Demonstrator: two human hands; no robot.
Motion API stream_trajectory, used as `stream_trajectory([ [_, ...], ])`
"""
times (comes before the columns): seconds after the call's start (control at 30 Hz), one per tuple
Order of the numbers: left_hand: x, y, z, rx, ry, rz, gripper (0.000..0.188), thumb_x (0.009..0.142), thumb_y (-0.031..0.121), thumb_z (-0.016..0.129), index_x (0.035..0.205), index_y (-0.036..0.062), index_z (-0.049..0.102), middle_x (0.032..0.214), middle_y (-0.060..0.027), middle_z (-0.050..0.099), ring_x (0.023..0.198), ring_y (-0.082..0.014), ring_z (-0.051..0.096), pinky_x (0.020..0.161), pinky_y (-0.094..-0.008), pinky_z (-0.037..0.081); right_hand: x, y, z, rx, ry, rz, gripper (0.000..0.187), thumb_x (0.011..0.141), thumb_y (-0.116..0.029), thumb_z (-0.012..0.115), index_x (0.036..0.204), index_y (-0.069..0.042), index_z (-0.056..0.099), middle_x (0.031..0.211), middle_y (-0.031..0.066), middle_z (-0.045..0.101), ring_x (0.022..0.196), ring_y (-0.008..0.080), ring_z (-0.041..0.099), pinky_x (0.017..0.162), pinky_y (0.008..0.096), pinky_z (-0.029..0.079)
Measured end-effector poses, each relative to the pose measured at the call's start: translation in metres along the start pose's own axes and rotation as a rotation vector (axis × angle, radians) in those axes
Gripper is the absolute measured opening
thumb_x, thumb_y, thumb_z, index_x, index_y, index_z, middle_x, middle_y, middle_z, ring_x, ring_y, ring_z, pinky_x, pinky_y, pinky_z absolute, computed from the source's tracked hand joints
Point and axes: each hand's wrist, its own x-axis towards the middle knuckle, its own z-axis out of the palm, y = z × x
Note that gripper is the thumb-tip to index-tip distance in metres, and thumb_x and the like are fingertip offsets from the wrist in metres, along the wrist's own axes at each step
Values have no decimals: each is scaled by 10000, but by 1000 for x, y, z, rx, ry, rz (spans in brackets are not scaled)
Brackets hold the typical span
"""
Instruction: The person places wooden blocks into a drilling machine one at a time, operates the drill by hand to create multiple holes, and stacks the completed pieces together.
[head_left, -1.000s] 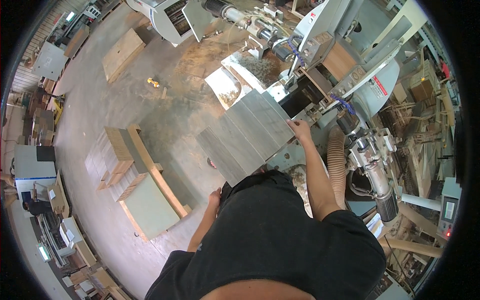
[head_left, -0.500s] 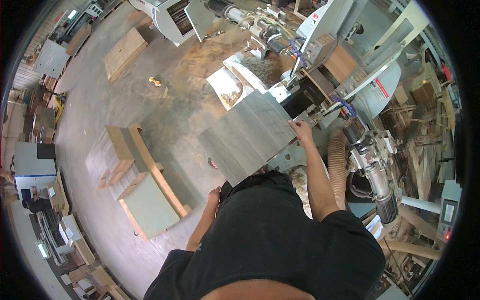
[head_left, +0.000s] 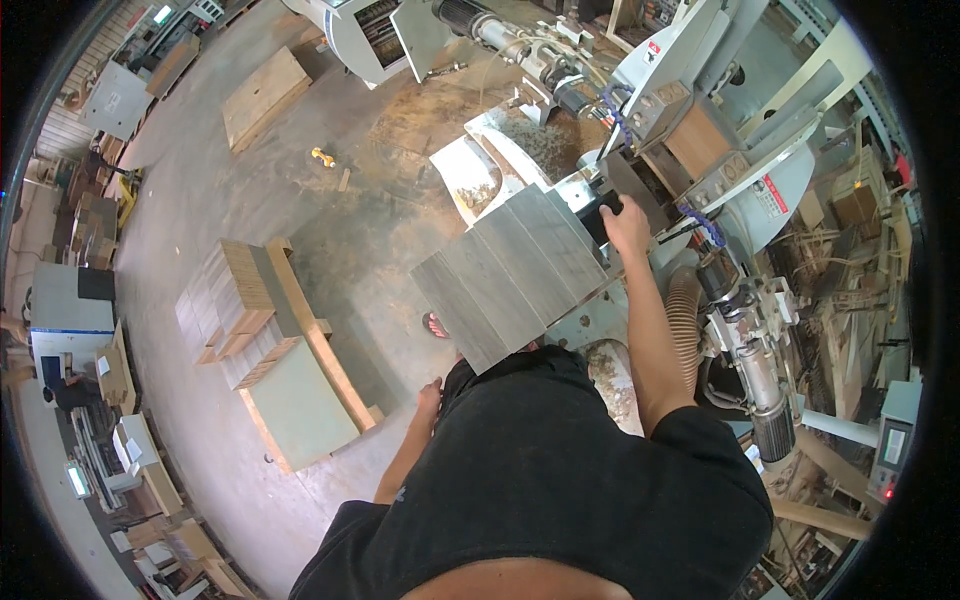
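Observation:
My right hand (head_left: 626,228) reaches forward over the machine, its fingers curled around a black machine part (head_left: 608,207) just past the boards. Several grey wood-grain boards (head_left: 510,275) lie side by side in front of my body, their ends stepped, at the machine's near side. My left hand (head_left: 430,395) hangs low beside my left thigh, away from the boards. Its fingers are mostly turned out of sight, and nothing shows in it.
A wooden pallet (head_left: 305,310) on the left bears stacked boards (head_left: 235,290) and a pale green panel (head_left: 305,400). To the right are a motor unit (head_left: 745,340) and a ribbed hose (head_left: 683,315). A yellow object (head_left: 322,157) and a wooden panel (head_left: 265,98) lie on the floor beyond.
My right hand has left the boards' right edge and moved forward to the black machine part. Fewer board strips show in front of me. My left hand stays by my thigh.

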Motion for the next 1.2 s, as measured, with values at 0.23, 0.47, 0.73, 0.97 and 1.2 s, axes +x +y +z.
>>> stream_trajectory([
  [0.23, -6, 10, 2, -278, -75, -71, 550, 920, 462, 558, 1210, -6, 565, 1122, -141, 602, 937, -274, 559, 753, -479, 473, 44, -2, 18, -324, -123, 59, 646, 882, -197, 605, 1441, -29, 328, 1391, 220, 441, 1176, 398, 559, 908, 469, 529],
  [0.47, 5, -10, 6, -136, -7, -19, 526, 933, 452, 517, 1156, -18, 598, 1027, -171, 650, 942, -296, 613, 758, -470, 478, 46, 12, 20, -301, 30, 0, 222, 829, -154, 631, 1014, -35, 659, 1101, 197, 670, 1012, 397, 649, 840, 491, 542],
  [0.73, 16, -30, 8, 220, 2, 142, 576, 926, 497, 489, 1075, -39, 636, 964, -187, 675, 904, -309, 640, 797, -409, 481, 54, 0, -10, -49, -230, -167, 239, 794, -178, 662, 1006, -74, 701, 918, 205, 675, 916, 376, 654, 778, 460, 492],
  [0.97, -9, 13, 7, -269, -18, -71, 545, 925, 473, 528, 1219, 15, 556, 1006, -110, 617, 850, -259, 587, 716, -430, 452, 48, 11, 27, 113, -398, -114, 270, 836, -98, 627, 1080, -6, 698, 931, 151, 717, 821, 269, 655, 760, 391, 481],
  [1.2, -15, 11, 9, -178, -34, -57, 536, 924, 501, 516, 1131, 22, 636, 978, -145, 654, 898, -295, 612, 772, -432, 468, 5, 6, 39, 43, -410, -140, 382, 846, -243, 643, 1194, -88, 671, 1123, 169, 687, 1006, 342, 661, 894, 409, 510],
])
